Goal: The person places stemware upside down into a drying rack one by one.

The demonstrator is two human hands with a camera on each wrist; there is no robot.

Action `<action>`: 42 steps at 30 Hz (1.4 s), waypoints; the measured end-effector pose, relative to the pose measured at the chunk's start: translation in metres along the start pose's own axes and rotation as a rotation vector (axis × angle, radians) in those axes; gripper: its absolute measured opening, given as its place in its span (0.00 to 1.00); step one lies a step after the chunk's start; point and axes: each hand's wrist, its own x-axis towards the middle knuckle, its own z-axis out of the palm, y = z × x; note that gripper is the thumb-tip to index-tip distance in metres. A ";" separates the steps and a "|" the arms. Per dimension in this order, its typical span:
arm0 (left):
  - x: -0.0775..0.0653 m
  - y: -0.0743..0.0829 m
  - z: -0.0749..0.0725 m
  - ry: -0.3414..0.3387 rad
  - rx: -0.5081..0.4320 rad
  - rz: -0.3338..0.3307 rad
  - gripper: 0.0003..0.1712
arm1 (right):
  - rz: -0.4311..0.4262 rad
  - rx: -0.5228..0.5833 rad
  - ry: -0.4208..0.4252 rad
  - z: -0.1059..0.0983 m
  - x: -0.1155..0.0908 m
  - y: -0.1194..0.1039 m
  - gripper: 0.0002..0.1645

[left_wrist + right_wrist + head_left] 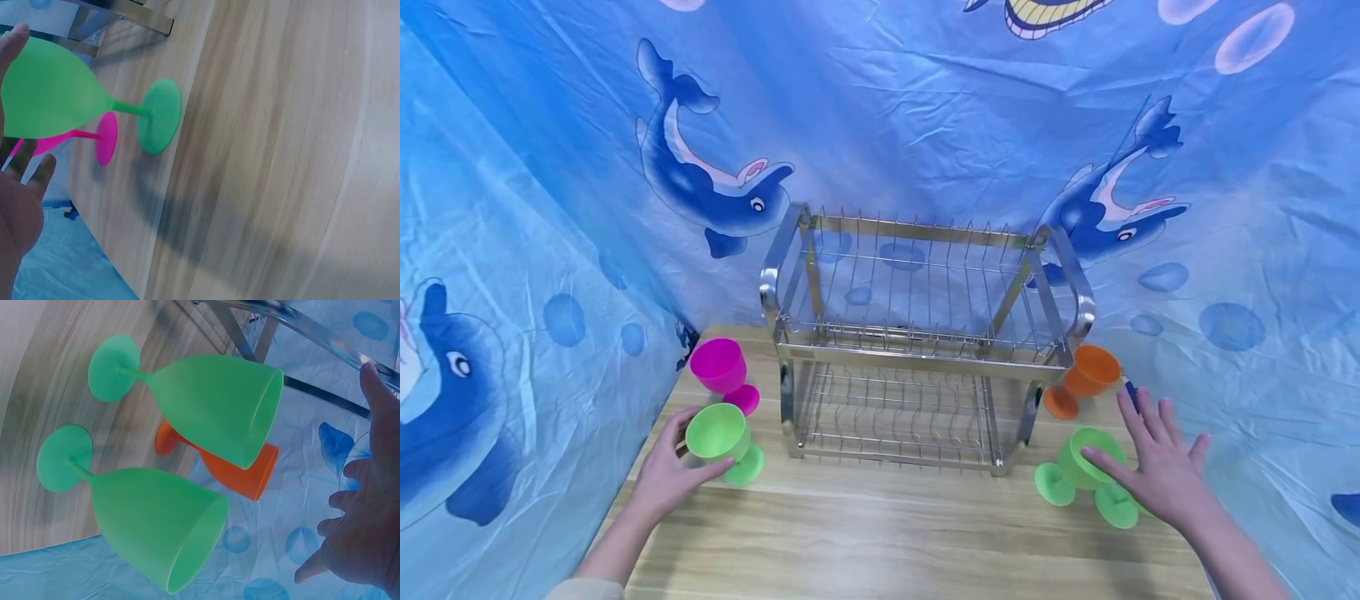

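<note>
My left hand (658, 479) curls around the bowl of a green plastic goblet (718, 433), thumb on the near side and fingers behind it. The left wrist view shows this goblet's round foot (160, 116) close over the wooden table. Just behind stands a magenta goblet (718, 367). On the other side, my right hand (1168, 467) spreads its fingers above two green goblets, holding nothing. One green goblet (219, 406) stands nearer the rack; the other green goblet (156, 519) is mostly hidden by the hand in the head view. An orange goblet (1092, 372) stands behind them.
A two-tier metal dish rack (925, 360) stands at the middle back of the wooden table (880, 533), between the two groups of goblets. Blue cloth (910, 125) printed with dolphins hangs behind and along both sides.
</note>
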 end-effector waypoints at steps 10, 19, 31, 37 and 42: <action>0.001 0.006 0.002 0.012 -0.046 -0.021 0.57 | -0.030 0.012 0.004 0.003 0.000 -0.005 0.62; -0.009 0.019 -0.020 0.025 -0.051 0.042 0.53 | -0.038 -0.022 0.011 0.003 -0.004 -0.009 0.63; -0.022 0.065 -0.055 -0.057 0.001 0.180 0.52 | -0.029 -0.041 0.013 -0.002 -0.005 -0.015 0.64; -0.021 0.090 -0.055 -0.118 -0.012 0.222 0.52 | -0.038 -0.047 0.023 -0.001 -0.007 -0.018 0.65; -0.022 0.112 -0.048 -0.163 -0.030 0.240 0.52 | -0.046 -0.049 0.033 -0.001 -0.007 -0.022 0.65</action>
